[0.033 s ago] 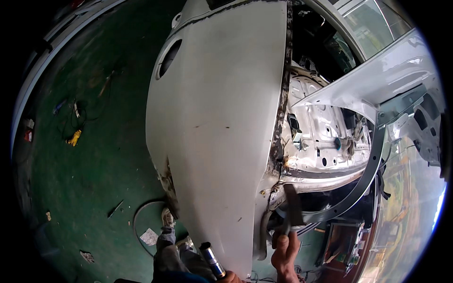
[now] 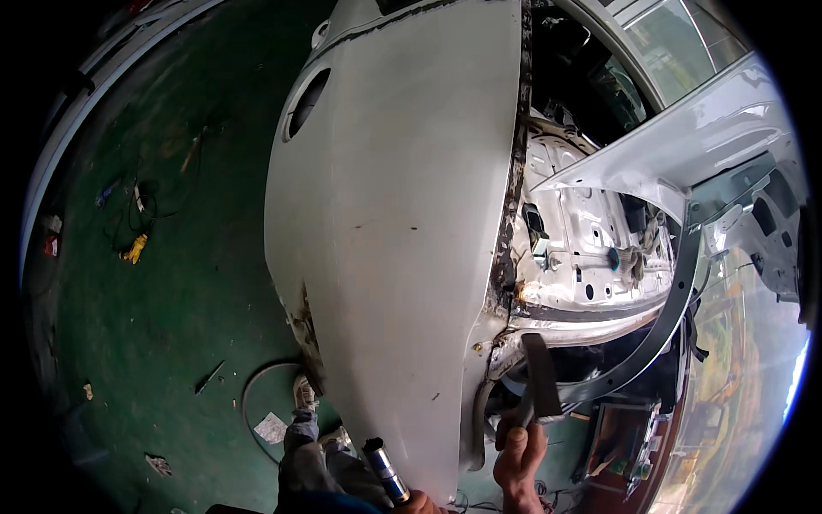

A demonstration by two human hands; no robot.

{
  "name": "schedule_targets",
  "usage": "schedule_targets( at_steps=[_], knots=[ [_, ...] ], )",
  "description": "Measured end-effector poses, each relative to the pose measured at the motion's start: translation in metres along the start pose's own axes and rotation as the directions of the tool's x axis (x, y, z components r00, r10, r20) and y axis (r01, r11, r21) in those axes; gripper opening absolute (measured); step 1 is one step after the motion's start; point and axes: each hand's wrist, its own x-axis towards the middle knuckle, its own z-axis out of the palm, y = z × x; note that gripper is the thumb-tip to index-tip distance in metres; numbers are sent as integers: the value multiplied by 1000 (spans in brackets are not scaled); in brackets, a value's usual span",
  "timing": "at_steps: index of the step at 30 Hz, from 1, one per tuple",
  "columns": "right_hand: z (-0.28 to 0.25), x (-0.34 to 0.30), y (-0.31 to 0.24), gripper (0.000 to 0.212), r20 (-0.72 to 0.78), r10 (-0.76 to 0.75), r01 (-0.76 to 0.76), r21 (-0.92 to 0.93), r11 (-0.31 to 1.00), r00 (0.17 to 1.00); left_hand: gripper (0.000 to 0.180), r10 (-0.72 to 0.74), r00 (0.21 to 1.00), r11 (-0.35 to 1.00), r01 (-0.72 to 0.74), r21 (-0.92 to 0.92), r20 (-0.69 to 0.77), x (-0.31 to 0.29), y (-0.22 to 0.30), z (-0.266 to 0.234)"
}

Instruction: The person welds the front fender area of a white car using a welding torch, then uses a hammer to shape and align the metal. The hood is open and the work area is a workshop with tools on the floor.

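We see the white panel [image 2: 394, 188] filling the middle; its left edge bulges over the green floor [image 2: 171, 325], which spreads wide on that side, with a hose [image 2: 246, 403] looped near our shoe [image 2: 303, 394]. The panel's right edge is ragged and dark, facing the bare metal interior [image 2: 582, 248], and a curved grey strip [image 2: 682, 287] bounds the space below that. Our right hand [image 2: 519, 458] is curled tightly round the handle of the hammer [image 2: 540, 373], its head raised beside the panel's lower right corner, between that and the strip; we cannot tell whether it touches anything. Our left hand [image 2: 419, 504] grips the tube [image 2: 386, 471], upright but leaning left, by the panel's lower left edge; the lower rim cuts off most of that hand, so its fingers are hard to make out. The cabin's depths [image 2: 574, 60] are lost in shadow.
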Motion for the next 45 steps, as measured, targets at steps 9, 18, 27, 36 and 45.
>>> schedule_targets(
  at_steps=[9, 18, 27, 36, 45],
  knots=[
    [1, 4, -2, 59, 25, -4, 6, -58, 998, 1000, 24, 35, 999, 981, -38, 190, 19, -1, 3, 0],
    [-2, 0, 15, 58, 38, -65, 68, -81, 994, 997, 22, -115, 991, 963, 93, -252, -72, 1, -10, -9],
    [-8, -1, 29, 46, 40, -155, 157, -65, 985, 987, 24, -99, 992, 977, 83, -196, -77, 2, -10, -7],
    [-32, 8, 22, 53, 186, -185, 234, -290, 928, 965, 33, -180, 982, 919, 144, -367, -64, 8, -34, -32],
    [-61, 32, 12, 38, 333, -151, 286, -404, 869, 931, 37, -185, 982, 931, 162, -327, -43, 13, -31, -30]
  ],
)
